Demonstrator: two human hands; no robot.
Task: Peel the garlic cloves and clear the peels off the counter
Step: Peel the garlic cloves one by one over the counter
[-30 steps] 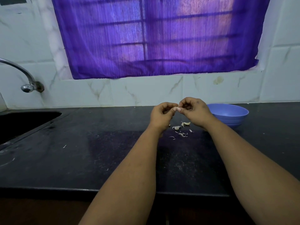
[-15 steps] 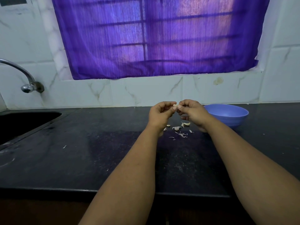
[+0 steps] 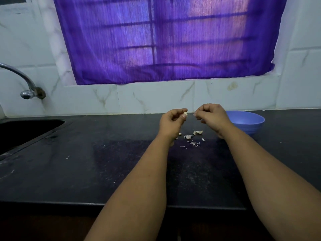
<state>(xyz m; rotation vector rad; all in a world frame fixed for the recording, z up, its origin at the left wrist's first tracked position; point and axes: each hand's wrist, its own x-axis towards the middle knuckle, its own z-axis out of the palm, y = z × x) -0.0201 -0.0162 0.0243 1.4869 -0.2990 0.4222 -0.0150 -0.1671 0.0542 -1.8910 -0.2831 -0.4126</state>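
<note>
Left grip (image 3: 171, 119) pinches garlic clove (image 3: 185, 114); right grip (image 3: 211, 115) curled, contents unclear.
Peeling underway; next: drop clove, then gather peels (image 3: 192, 142) off table (image 3: 69, 167).

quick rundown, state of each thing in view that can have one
left hand: pinches a garlic clove
right hand: fingers curled, apart from the clove; contents unclear
blue bowl: upright, contents hidden
peels: scattered on the counter
tap: no water running
curtain: drawn

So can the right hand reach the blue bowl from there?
Probably yes. The right hand hangs just left of the blue bowl, with nothing between them. Its fingers are pinched together, though whether they hold a peel is too small to tell.
</note>
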